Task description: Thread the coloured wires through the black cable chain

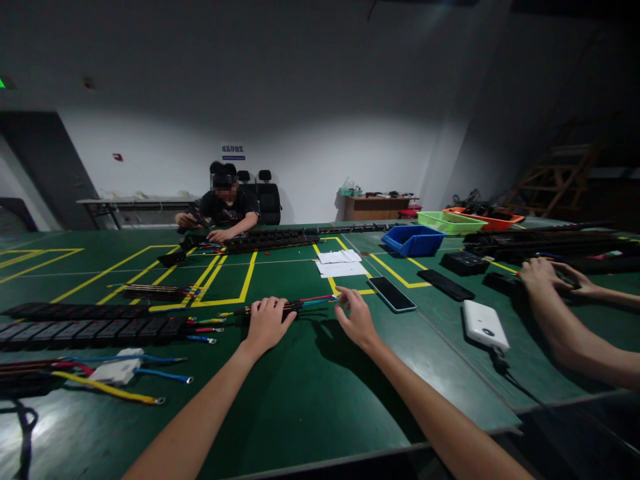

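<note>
My left hand (270, 321) lies over a dark wire bundle (291, 306) on the green table, its fingers curled round the bundle. Red and blue leads (317, 299) stick out of the bundle's right end, and short yellow-tipped leads (227, 314) show at its left end. My right hand (357, 316) is at the tips of the red and blue leads, thumb and fingers apart. Whether its fingertips touch the lead ends is too small to tell. A phone (392, 294) lies just beyond my right hand.
Black socket strips (95, 331) and coloured leads with ring terminals (120, 393) lie at left. A white power bank (485, 325), a black phone (447, 285) and a blue bin (413, 240) stand right. A co-worker's hands (543, 277) work there; another person (225, 207) sits opposite.
</note>
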Tool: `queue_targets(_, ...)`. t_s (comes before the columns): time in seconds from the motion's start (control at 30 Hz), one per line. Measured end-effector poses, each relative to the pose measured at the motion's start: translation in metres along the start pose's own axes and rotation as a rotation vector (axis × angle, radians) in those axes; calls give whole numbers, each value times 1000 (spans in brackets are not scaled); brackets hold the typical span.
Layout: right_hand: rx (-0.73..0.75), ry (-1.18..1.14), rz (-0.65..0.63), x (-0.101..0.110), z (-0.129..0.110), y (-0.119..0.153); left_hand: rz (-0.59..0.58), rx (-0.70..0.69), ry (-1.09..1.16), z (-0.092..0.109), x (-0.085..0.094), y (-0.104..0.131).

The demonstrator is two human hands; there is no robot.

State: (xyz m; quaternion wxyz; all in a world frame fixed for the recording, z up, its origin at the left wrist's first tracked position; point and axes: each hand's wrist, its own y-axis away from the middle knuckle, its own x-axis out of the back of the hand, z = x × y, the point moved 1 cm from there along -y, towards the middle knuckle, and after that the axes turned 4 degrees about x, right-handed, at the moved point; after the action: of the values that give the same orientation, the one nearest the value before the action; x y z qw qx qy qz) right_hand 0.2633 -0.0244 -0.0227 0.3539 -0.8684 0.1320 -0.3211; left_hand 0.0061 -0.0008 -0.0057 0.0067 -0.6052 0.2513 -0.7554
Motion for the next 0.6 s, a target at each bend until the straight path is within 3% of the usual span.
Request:
queue_targets(0.17, 52, 8, -5, 5, -8, -2, 6, 4, -23, 1, 0, -1)
queue_targets(0.3, -115, -31, 50, 0, 1, -2, 1, 9, -22, 1, 0, -1)
queue_targets(0.4, -258, -85, -37, -6, 12, 0, -12, 1, 1, 0, -1, -1)
queue_targets(0.5, -284, -89, -94, -9, 17, 2, -1, -2, 3, 0, 0, -1)
queue_targets(0.6, -245, -80, -47, -10, 15, 2, 4, -5, 2, 0, -1, -1)
